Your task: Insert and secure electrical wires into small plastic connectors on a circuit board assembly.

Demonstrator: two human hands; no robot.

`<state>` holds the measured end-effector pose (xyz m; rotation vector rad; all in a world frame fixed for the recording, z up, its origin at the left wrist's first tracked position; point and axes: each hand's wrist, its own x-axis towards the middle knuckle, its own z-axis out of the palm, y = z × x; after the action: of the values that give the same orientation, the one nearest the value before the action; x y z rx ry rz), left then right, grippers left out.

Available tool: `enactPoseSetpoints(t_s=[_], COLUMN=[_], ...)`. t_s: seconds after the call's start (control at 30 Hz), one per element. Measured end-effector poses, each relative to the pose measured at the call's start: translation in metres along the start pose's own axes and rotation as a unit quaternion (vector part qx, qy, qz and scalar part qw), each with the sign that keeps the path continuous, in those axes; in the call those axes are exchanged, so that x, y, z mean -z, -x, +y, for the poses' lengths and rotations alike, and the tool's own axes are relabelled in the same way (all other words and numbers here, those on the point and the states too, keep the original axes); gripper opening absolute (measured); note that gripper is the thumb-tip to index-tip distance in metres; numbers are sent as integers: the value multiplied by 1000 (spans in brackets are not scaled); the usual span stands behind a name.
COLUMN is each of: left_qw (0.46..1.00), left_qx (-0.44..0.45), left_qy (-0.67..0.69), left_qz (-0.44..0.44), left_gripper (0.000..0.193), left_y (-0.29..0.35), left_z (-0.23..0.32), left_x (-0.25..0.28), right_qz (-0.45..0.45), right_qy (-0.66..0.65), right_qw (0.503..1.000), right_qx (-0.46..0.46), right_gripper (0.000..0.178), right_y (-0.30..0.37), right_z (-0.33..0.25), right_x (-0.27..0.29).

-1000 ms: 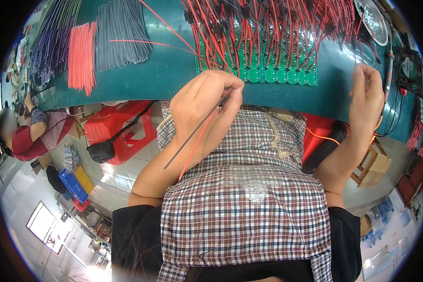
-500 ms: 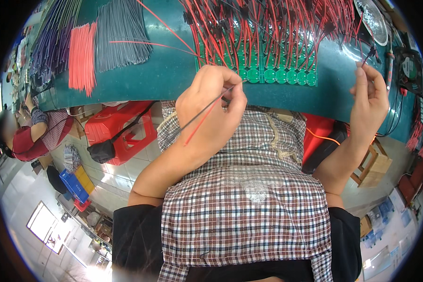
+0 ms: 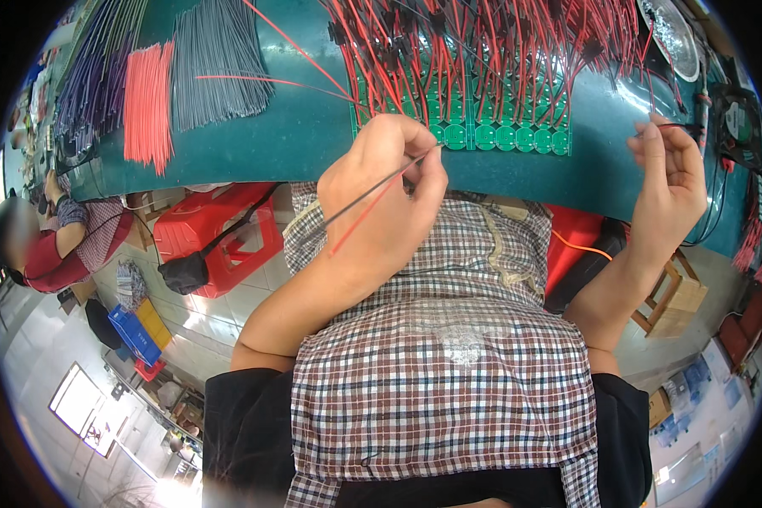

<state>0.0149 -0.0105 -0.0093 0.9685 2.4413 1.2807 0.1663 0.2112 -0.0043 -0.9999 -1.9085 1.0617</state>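
Beyond the left hand, to its left, a red wire bundle and a grey wire bundle lie sorted by colour, presumably for easy picking. The left hand pinches a black wire and a red wire, their tails trailing over the wrist, probably to keep the tips free. Between the hands, just beyond, sits a green circuit-board panel. The right hand is loosely curled, a dark lead at its fingertips; I cannot tell whether it is gripped.
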Motion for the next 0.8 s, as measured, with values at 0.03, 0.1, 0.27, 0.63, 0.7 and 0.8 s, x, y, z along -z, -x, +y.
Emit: enactPoseSetpoints(t_s=[0.03, 0.1, 0.27, 0.63, 0.7, 0.8], left_qw=[1000, 999, 996, 997, 997, 998], left_qx=[-11, -24, 23, -17, -25, 10], left_qy=[-15, -23, -81, -72, -71, -59], left_qz=[0, 1, -30, -22, -12, -31], left_gripper=[18, 18, 17, 14, 12, 11], left_y=[-2, -4, -8, -16, -14, -12], left_z=[2, 4, 10, 11, 10, 15], left_x=[2, 4, 14, 13, 14, 25], right_qz=[0, -4, -47, -156, -202, -217], right_qy=[-15, -25, -55, -162, -148, -118], right_qw=[1000, 999, 994, 972, 968, 968], right_qx=[0, -22, -82, -62, -17, 39], right_gripper=[12, 12, 12, 12, 11, 13], right_y=[1, 2, 7, 25, 33, 45], right_z=[-2, -5, 9, -20, -29, -32], right_x=[0, 2, 0, -24, -44, -71])
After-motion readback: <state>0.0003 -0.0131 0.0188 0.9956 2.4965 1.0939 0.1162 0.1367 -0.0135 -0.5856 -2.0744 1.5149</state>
